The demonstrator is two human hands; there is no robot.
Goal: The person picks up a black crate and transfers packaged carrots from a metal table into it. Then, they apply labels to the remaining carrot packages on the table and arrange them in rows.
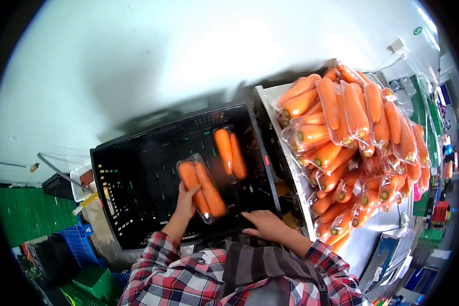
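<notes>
A clear-wrapped pack of two carrots (202,189) is in my left hand (185,203), its thumb lying across the wrap, over the black plastic crate (153,176). Another wrapped carrot pack (223,148) lies or hovers at the crate's right side; blur hides whether it touches the floor. My right hand (265,224) is near the crate's front right corner, fingers apart and nothing visible in them. To the right, a large heap of wrapped carrots (354,122) covers a metal table.
The metal table's raised edge (290,171) runs along the crate's right side. A white wall (199,46) stands behind. At the lower left are a blue crate (77,244), a green crate (98,282) and a white basket (80,186).
</notes>
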